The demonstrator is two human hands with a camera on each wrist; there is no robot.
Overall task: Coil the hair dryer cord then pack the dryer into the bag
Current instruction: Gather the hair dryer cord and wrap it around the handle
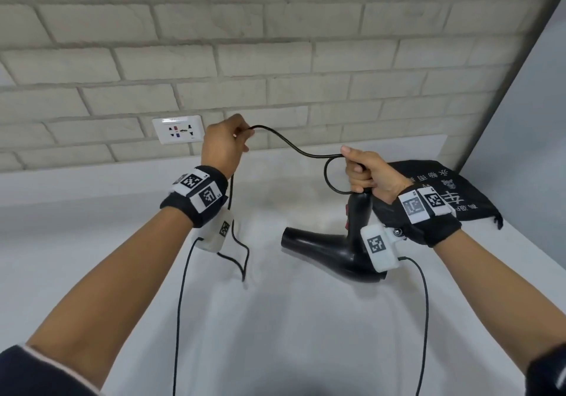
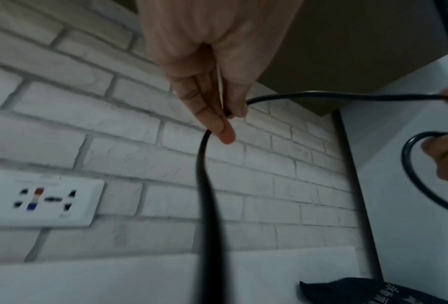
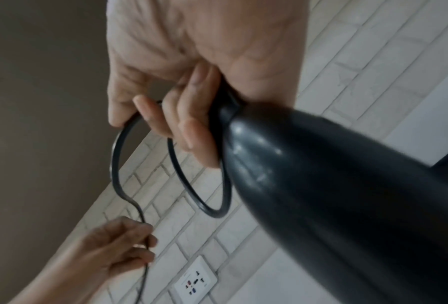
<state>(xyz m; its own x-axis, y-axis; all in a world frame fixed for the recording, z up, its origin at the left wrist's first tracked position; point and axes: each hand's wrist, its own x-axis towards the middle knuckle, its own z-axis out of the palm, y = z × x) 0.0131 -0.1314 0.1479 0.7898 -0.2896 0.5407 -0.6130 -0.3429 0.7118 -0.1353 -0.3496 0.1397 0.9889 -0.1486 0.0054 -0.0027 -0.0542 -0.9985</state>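
Right hand (image 1: 369,173) grips hair dryer (image 1: 333,242) by handle end, thumb pinning one cord loop; dryer hangs nozzle-left above counter (image 1: 291,319). Left hand (image 1: 225,146) pinches cord (image 1: 294,147) between thumb and fingers — free tail dangles below. Bag (image 1: 444,193) lies flat behind right wrist. Risk: loop slips from under thumb if left hand pulls taut — coil unravels; stiff cord may twist.

Black hair dryer (image 1: 333,248), black cord (image 1: 294,147), black bag (image 1: 453,193) with white lettering.
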